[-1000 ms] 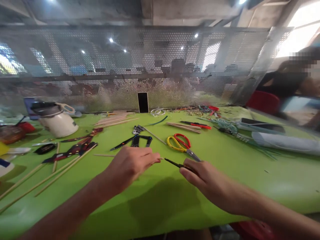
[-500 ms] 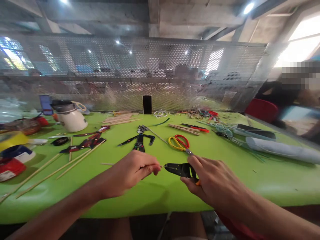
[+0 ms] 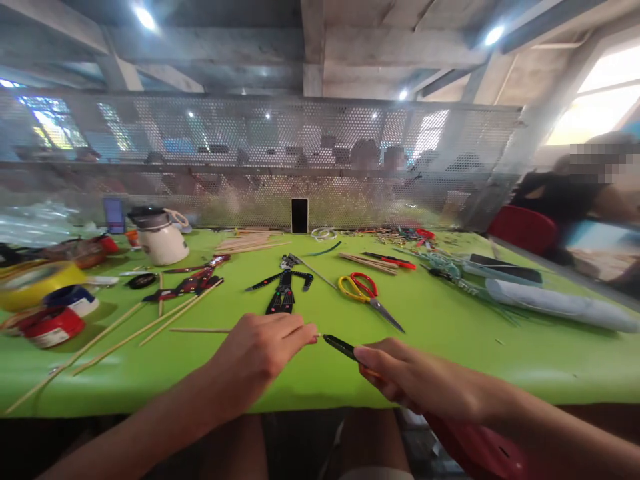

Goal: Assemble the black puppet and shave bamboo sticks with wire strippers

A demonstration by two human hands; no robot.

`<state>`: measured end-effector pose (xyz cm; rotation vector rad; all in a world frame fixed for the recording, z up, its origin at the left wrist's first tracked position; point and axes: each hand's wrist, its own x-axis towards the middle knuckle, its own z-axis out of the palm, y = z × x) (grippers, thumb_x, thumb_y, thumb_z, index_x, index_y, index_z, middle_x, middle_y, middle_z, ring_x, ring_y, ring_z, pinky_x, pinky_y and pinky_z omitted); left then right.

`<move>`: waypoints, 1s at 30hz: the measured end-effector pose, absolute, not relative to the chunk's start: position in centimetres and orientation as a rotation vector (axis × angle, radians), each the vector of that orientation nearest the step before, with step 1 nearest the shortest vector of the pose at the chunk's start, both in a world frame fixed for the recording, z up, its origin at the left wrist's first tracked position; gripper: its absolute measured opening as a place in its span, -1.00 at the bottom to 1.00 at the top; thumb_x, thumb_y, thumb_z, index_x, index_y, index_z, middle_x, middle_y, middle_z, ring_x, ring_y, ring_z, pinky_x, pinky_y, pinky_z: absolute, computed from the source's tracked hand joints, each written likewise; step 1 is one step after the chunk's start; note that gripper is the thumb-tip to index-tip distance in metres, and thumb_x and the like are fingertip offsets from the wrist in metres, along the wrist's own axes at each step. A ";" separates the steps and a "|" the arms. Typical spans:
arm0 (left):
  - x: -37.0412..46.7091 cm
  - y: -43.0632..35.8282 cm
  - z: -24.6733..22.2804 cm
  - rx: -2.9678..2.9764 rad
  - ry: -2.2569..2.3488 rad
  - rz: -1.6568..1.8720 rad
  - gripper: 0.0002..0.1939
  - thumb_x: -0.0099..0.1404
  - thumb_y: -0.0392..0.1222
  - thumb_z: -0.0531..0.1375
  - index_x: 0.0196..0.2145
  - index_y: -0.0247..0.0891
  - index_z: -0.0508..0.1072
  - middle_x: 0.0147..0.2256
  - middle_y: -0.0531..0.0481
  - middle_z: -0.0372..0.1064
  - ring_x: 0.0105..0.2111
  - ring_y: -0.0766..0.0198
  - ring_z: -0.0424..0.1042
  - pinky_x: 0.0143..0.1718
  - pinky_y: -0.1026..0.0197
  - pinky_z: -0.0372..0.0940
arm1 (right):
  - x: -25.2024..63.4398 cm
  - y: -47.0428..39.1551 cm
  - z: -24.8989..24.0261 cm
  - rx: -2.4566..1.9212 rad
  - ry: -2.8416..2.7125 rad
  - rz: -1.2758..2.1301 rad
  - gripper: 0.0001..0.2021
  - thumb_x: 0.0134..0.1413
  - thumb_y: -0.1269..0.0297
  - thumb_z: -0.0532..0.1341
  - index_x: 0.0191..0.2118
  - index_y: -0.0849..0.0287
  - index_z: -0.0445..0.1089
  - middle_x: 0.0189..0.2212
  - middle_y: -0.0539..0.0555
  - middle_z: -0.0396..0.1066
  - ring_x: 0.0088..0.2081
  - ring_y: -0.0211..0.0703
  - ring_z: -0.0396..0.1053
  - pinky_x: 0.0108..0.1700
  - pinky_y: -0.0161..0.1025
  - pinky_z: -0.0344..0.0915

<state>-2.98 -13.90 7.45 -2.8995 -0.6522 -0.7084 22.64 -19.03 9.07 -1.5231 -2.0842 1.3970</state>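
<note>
My left hand (image 3: 267,347) is closed around a thin wooden stick (image 3: 200,330), whose long end runs out to the left and whose short tip shows past my fingers. In my right hand (image 3: 400,367) I grip black wire strippers (image 3: 341,345), turned edge-on, their nose just beside the stick's tip. Whether they touch is too small to tell. Behind my left hand lies a black jointed puppet figure (image 3: 283,283) with small coloured dots. Scissors (image 3: 370,291) with yellow and red handles lie spread on the table beyond my right hand.
Long sticks (image 3: 115,343) and a dark red puppet (image 3: 185,287) lie at left, near tape rolls (image 3: 53,327) and a white jug (image 3: 163,240). A phone (image 3: 299,216) stands at the back. A white roll (image 3: 555,303) lies at right; a person sits beyond a red chair (image 3: 523,230).
The wire strippers have rolled from flat to edge-on as my right hand turned. More of the stick shows left of my left hand, and the scissors' blades are now uncovered.
</note>
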 end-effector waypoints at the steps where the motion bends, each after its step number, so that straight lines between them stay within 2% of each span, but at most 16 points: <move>1: -2.9 -14.0 7.3 -2.885 -0.637 -0.721 -0.76 0.50 -0.26 -0.03 -0.11 -0.31 0.43 -0.35 -0.02 0.40 -0.38 0.23 0.38 -0.39 0.23 0.13 | 22.6 -19.1 9.1 -1.502 -2.030 1.494 -0.52 0.35 -0.14 -0.17 -0.43 0.13 0.05 -0.53 -0.09 0.02 -0.51 -0.32 0.01 -0.45 -0.32 0.04; 3: -2.7 -14.3 7.1 -2.878 -0.662 -0.758 -0.74 0.51 -0.24 -0.05 -0.14 -0.30 0.44 -0.36 -0.01 0.40 -0.38 0.23 0.40 -0.38 0.23 0.15 | 22.6 -19.3 8.7 -1.487 -2.031 1.474 -0.53 0.36 -0.11 -0.18 -0.43 0.13 0.05 -0.52 -0.08 0.02 -0.50 -0.31 0.02 -0.44 -0.32 0.05; 4: -2.6 -14.5 7.1 -2.877 -0.698 -0.775 -0.72 0.51 -0.23 -0.05 -0.17 -0.29 0.44 -0.38 0.00 0.40 -0.40 0.23 0.40 -0.39 0.22 0.16 | 22.6 -19.4 8.4 -1.504 -2.087 1.334 -0.53 0.37 -0.10 -0.17 -0.43 0.14 0.09 -0.51 -0.07 0.07 -0.49 -0.29 0.06 -0.43 -0.30 0.05; 6: -2.3 -14.8 7.1 -2.886 -0.784 -0.796 -0.70 0.52 -0.20 -0.06 -0.18 -0.28 0.45 -0.36 0.00 0.44 -0.39 0.23 0.43 -0.39 0.22 0.18 | 22.5 -19.7 7.4 -1.599 -2.229 0.865 -0.55 0.36 -0.09 -0.13 -0.37 0.15 0.18 -0.49 -0.03 0.21 -0.46 -0.24 0.15 -0.40 -0.26 0.03; 8: -2.2 -15.3 7.2 -2.920 -0.879 -0.781 -0.70 0.52 -0.16 -0.06 -0.06 -0.26 0.44 -0.26 -0.03 0.49 -0.32 0.22 0.47 -0.33 0.22 0.23 | 22.5 -20.0 6.5 -1.716 -2.315 0.335 -0.59 0.35 -0.08 -0.08 -0.28 0.15 0.25 -0.49 0.02 0.31 -0.47 -0.15 0.24 -0.40 -0.21 -0.02; 10: -2.3 -15.7 7.3 -2.988 -1.012 -0.723 -0.68 0.52 -0.14 -0.05 0.07 -0.24 0.39 -0.14 -0.07 0.50 -0.21 0.19 0.49 -0.23 0.21 0.26 | 22.4 -20.1 5.9 -1.724 -2.362 -0.043 -0.62 0.34 -0.06 -0.05 -0.23 0.17 0.26 -0.48 0.06 0.37 -0.48 -0.08 0.32 -0.42 -0.19 -0.03; 11: -2.4 -15.8 7.4 -3.034 -1.096 -0.675 -0.69 0.51 -0.14 -0.04 0.05 -0.24 0.40 -0.14 -0.07 0.51 -0.21 0.20 0.48 -0.22 0.21 0.26 | 22.4 -20.1 5.7 -1.686 -2.378 -0.173 -0.63 0.33 -0.04 -0.03 -0.23 0.18 0.27 -0.47 0.06 0.39 -0.49 -0.07 0.35 -0.42 -0.18 -0.02; 13: -2.6 -15.9 7.7 -3.145 -1.250 -0.584 -0.69 0.51 -0.14 -0.05 -0.16 -0.26 0.46 -0.28 -0.02 0.50 -0.32 0.26 0.46 -0.27 0.25 0.24 | 22.5 -20.1 5.5 -1.570 -2.387 -0.395 -0.65 0.33 -0.01 -0.01 -0.26 0.18 0.27 -0.46 0.06 0.39 -0.48 -0.05 0.39 -0.43 -0.17 0.02; 15: -2.9 -15.6 8.0 -3.291 -1.331 -0.522 -0.64 0.51 -0.15 -0.06 -0.37 -0.27 0.41 -0.43 0.05 0.44 -0.42 0.34 0.40 -0.33 0.29 0.20 | 22.6 -20.1 5.6 -1.451 -2.370 -0.593 -0.66 0.34 0.01 0.00 -0.27 0.18 0.28 -0.44 0.07 0.38 -0.45 -0.04 0.40 -0.42 -0.16 0.08; 17: -3.1 -15.2 8.4 -3.453 -1.362 -0.469 -0.63 0.50 -0.16 -0.06 -0.41 -0.28 0.38 -0.49 0.09 0.38 -0.46 0.38 0.35 -0.35 0.33 0.18 | 22.6 -20.3 5.8 -1.366 -2.353 -0.737 -0.65 0.34 0.01 -0.01 -0.27 0.19 0.29 -0.42 0.09 0.38 -0.42 -0.03 0.41 -0.41 -0.16 0.11; 20: -3.3 -14.4 8.8 -3.672 -1.356 -0.344 -0.65 0.49 -0.10 -0.02 -0.36 -0.29 0.41 -0.52 0.10 0.31 -0.48 0.39 0.30 -0.38 0.35 0.18 | 22.6 -20.6 5.9 -1.333 -2.347 -0.831 -0.63 0.34 -0.01 0.00 -0.26 0.21 0.30 -0.39 0.12 0.38 -0.37 -0.01 0.41 -0.39 -0.15 0.15; 23: -3.4 -13.9 8.7 -3.776 -1.332 -0.305 -0.65 0.48 -0.08 -0.01 -0.33 -0.31 0.43 -0.52 0.09 0.30 -0.49 0.38 0.28 -0.40 0.36 0.17 | 22.6 -20.7 5.6 -1.381 -2.374 -0.771 -0.62 0.33 -0.03 0.01 -0.25 0.21 0.30 -0.39 0.11 0.38 -0.36 0.00 0.41 -0.38 -0.15 0.16; 30: -3.5 -15.0 8.1 -3.542 -1.148 -0.527 -0.72 0.46 -0.30 -0.03 -0.39 -0.30 0.36 -0.51 0.10 0.30 -0.47 0.40 0.29 -0.37 0.36 0.14 | 22.3 -21.0 5.1 -1.632 -2.420 -0.182 -0.58 0.34 -0.10 -0.05 -0.19 0.16 0.31 -0.44 0.07 0.41 -0.39 -0.01 0.40 -0.36 -0.17 0.11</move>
